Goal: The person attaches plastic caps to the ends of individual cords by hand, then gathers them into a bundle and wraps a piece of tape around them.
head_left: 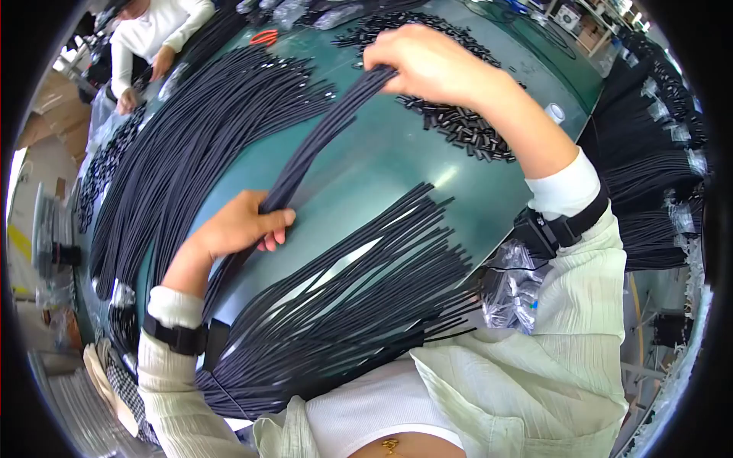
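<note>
Probably the bundle of black cords (317,137) is light, bendable and not fragile; best is gripping around all strands, near the end. It slants over the green desk (374,164). The left hand (243,223) curls around its lower part; the right hand (421,65) closes on its far end, fingertips partly hidden.

And there's the black cable bundle (321,141), upper tip hidden inside the right hand (418,62)! Left of the bundle, a co-worker (156,27), head mostly cropped; right of it, black pieces (462,128) too small to identify!
</note>
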Action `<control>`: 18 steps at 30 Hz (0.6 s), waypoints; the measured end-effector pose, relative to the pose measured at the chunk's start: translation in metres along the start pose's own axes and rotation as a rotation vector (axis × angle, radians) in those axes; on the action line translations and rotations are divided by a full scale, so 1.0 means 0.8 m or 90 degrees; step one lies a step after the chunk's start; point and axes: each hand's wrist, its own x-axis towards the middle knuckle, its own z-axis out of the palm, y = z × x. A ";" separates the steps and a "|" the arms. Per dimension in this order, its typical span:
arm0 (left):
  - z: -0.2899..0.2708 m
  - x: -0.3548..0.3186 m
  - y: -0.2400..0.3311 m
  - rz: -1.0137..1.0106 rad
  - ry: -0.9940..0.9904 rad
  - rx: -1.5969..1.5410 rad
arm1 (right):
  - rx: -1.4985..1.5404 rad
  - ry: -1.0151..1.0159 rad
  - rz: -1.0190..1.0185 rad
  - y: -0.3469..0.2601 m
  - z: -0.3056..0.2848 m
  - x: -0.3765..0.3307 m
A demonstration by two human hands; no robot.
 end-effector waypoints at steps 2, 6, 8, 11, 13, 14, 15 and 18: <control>-0.013 0.011 0.007 -0.057 -0.054 -0.080 | 0.060 0.255 -0.021 0.035 0.023 -0.008; -0.023 0.006 0.013 -0.075 -0.117 -0.227 | 0.272 0.157 0.027 0.019 0.055 -0.044; -0.027 0.000 0.028 -0.063 -0.136 -0.278 | 0.233 0.154 -0.026 0.002 0.070 -0.060; -0.022 0.008 0.062 -0.039 -0.121 -0.295 | 0.176 0.143 -0.073 -0.009 0.084 -0.076; -0.018 0.022 0.077 -0.010 -0.127 -0.291 | 0.147 0.133 -0.067 -0.013 0.089 -0.082; -0.017 0.028 0.083 0.018 -0.133 -0.287 | 0.146 0.132 -0.067 -0.015 0.089 -0.084; -0.015 0.031 0.088 0.043 -0.135 -0.283 | 0.142 0.129 -0.061 -0.018 0.088 -0.084; -0.003 0.047 0.087 0.062 -0.175 -0.270 | 0.129 0.118 -0.042 -0.025 0.087 -0.088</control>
